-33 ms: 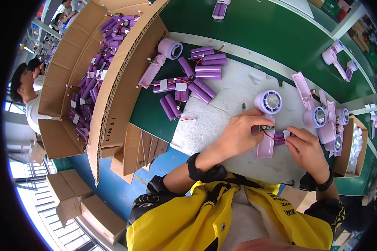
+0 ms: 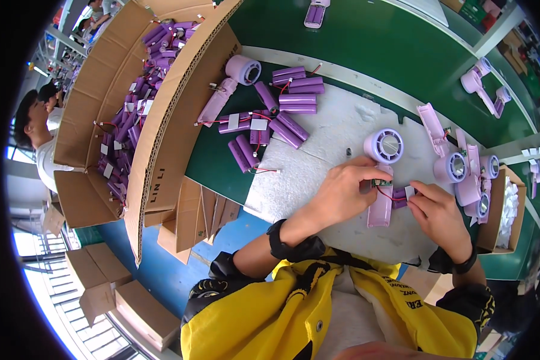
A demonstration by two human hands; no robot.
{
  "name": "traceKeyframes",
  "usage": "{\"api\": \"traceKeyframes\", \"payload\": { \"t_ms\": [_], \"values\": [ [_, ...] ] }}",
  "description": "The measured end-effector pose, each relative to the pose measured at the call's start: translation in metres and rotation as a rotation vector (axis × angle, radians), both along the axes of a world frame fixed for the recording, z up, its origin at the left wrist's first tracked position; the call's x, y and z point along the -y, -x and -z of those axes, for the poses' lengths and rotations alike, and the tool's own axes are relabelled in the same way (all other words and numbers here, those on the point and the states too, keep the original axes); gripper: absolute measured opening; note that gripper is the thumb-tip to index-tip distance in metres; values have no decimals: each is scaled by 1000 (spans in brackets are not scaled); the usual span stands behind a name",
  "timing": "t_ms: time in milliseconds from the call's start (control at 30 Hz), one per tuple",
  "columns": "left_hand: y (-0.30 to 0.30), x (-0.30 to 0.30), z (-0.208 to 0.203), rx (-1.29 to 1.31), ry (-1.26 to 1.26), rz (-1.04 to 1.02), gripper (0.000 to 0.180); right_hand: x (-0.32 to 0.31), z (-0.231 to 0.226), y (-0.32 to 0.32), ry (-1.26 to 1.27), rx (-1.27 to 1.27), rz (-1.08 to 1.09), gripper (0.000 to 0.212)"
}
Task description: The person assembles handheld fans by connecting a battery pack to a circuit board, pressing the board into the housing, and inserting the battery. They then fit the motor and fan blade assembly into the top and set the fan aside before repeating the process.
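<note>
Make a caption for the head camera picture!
Left hand touches a lilac handheld fan's circuit board, right hand a purple battery pack.

You've got your left hand [image 2: 345,187] curled inward in a pinch, your right hand [image 2: 437,215] pinching close by, both forearms [image 2: 259,257] kinda angled in from below.

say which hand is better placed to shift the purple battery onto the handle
Likely the right hand: its fingertips grip the battery at the white label, just right of the handle. The left hand is occupied at the board.
</note>
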State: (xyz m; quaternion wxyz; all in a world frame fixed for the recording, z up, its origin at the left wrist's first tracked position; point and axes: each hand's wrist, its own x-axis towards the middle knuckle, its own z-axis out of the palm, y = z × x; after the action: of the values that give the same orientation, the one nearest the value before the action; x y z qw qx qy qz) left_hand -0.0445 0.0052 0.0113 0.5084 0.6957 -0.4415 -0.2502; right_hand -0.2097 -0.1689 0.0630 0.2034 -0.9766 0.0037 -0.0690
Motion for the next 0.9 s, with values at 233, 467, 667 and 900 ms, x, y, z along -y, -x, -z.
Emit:
{"api": "traceKeyframes", "payload": {
  "t_ms": [233, 467, 667, 900],
  "values": [
    [1, 5, 0, -45, 27, -23, 37, -3, 1, -7, 225, -45, -89, 9],
    [-6, -5, -7, -41, 1, -38, 36, 2, 6, -17, 86, -29, -80, 10],
    [-9, -9, -10, -94, -38, -33, 36, 7, 5, -15, 11, 24, -109, 14],
    [-9, -10, -16, -67, -56, -40, 38, 7, 3, -13, 56, -12, -131, 13]
  ]
}}
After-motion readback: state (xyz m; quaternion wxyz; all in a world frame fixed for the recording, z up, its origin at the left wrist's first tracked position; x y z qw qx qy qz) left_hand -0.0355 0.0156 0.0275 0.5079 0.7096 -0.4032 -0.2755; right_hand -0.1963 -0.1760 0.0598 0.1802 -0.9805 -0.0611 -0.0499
